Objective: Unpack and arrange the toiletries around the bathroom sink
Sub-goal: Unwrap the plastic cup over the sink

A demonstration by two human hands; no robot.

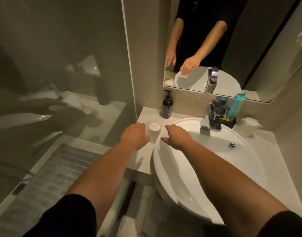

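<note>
Single head-worn wide-angle view, looking forward and down from close above sink (pixel 206 151) and surface (pixel 146 115); mirror (pixel 249 48) facing camera.

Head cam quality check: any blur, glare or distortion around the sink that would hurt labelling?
Head view: dim, warm light; wide-angle bending at the edges curves the mirror frame. The glass panel at left carries hazy, smeared reflections. The left hand beside the cup and the right hand over the basin look slightly soft. Forearm shadows fall across the basin; the tap shows small highlights.

Both arms reach forward, left hand (pixel 135 135) and right hand (pixel 177 136) relaxed, holding nothing.
</note>
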